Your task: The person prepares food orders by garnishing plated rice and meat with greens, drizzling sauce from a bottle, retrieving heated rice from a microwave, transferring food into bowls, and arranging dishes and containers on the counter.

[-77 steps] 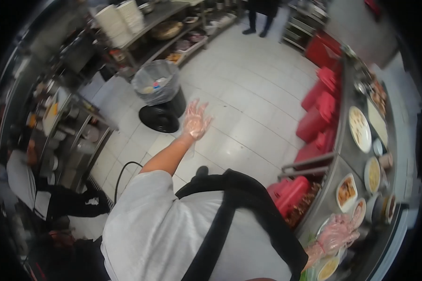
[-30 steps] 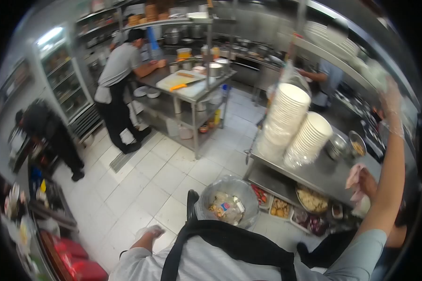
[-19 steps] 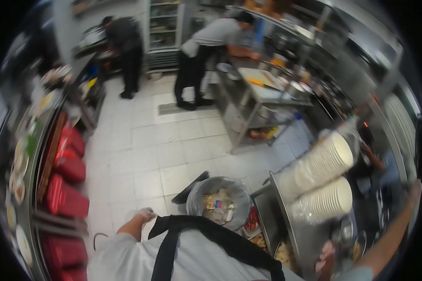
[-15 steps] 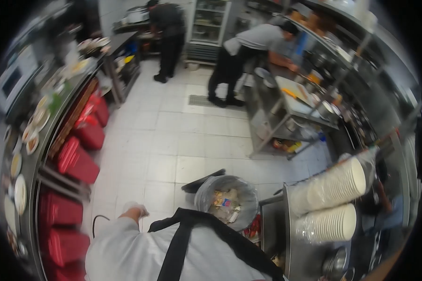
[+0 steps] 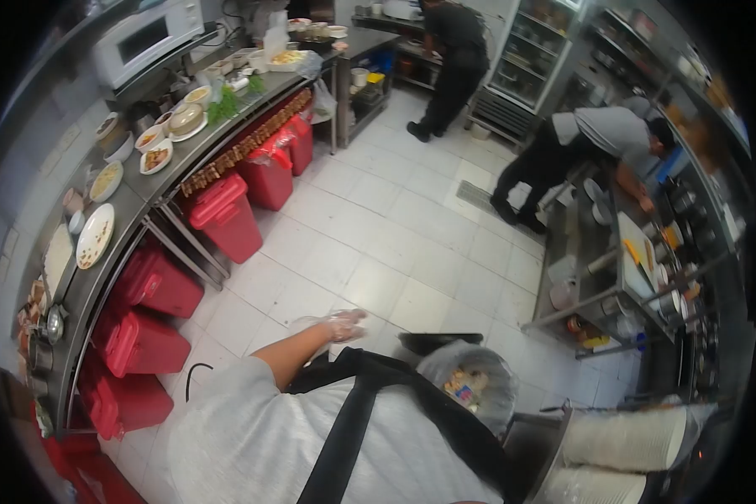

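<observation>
My left hand [image 5: 344, 326], in a loose clear plastic glove, is held out in front of my body over the tiled floor. Its fingers point to the right, partly spread, and nothing shows in them. To its right, a round bin lined with a clear bag [image 5: 491, 365] has food scraps [image 5: 464, 386] and wrappers inside. A black lid-like panel [image 5: 441, 340] lies against the bin's far side, apart from the hand. My right hand is out of view.
Red lidded bins [image 5: 227, 218] line the space under the left counter [image 5: 155, 181], which carries plates of food and a white oval plate [image 5: 95, 236]. Stacked bowls [image 5: 622, 441] sit at lower right. One person [image 5: 596, 147] leans over the right workbench; another [image 5: 454, 59] stands at the back.
My view has swung to the left, bringing more of the left counter into sight. My left hand has risen and reaches further out, with more forearm showing.
</observation>
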### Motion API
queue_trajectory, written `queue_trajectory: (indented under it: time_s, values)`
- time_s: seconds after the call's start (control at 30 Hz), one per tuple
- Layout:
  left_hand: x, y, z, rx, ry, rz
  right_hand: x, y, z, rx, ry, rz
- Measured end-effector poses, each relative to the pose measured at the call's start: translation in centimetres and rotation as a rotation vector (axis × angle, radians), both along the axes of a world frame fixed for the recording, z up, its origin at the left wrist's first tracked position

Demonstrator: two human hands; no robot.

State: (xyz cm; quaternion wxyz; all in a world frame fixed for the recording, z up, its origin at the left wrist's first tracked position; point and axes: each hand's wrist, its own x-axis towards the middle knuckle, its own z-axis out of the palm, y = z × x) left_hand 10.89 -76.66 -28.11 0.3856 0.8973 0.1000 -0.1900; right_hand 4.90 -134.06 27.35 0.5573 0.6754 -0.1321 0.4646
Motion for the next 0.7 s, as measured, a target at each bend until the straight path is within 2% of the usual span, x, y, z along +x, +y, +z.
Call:
queue_trajectory:
  time_s: [0.07,0.17,0.2,0.23,0.27,0.3,0.33,0.37,0.4,0.47,0.5,0.53,0.6,0.67,0.7]
  values:
    - [2.6,2.1,5.4,-0.176,-0.063,0.039,3.7,5.1,-4.1,0.768,0.039,1.044]
    - [6.9,7.1,8.6,-0.646,-0.084,0.175,13.0,9.3,-13.0,1.351,0.650,1.385]
    - [8.3,8.9,9.4,-0.811,-0.074,0.214,15.2,13.9,-16.0,1.159,0.628,1.396]
    - [9.0,10.4,12.2,-0.971,-0.065,0.209,17.3,18.6,-19.0,0.969,0.586,1.399]
    - [9.6,11.6,15.4,-1.130,-0.060,0.201,18.6,26.6,-20.5,1.088,0.710,1.645]
    - [10.7,12.8,16.7,-1.227,-0.053,0.185,19.6,32.1,-22.1,1.084,0.853,1.496]
    - [11.8,14.0,17.8,-1.324,-0.047,0.167,21.3,37.0,-24.9,0.993,0.850,1.354]
    - [12.8,15.1,18.9,-1.334,-0.048,0.191,22.7,42.8,-26.3,0.886,0.823,1.578]
    - [13.6,16.1,20.0,-1.345,-0.046,0.216,24.3,46.5,-27.7,0.963,1.087,1.585]
    - [14.8,18.4,21.6,-1.370,-0.082,0.302,28.0,53.6,-32.7,0.847,1.208,1.776]
    - [15.4,19.5,22.1,-1.379,-0.120,0.364,28.9,57.0,-33.2,0.763,1.220,1.851]
    - [16.2,20.8,22.3,-1.386,-0.158,0.425,29.7,60.5,-33.6,0.678,1.230,1.923]
    - [19.3,25.3,16.7,-1.402,-0.151,0.641,32.0,66.1,-36.0,0.649,1.247,2.046]
    - [21.2,29.9,13.2,-1.350,-0.226,0.833,34.1,71.3,-37.4,0.647,1.272,2.092]
    - [22.1,32.0,12.2,-1.440,-0.291,0.899,35.3,73.6,-38.0,0.642,1.281,2.114]
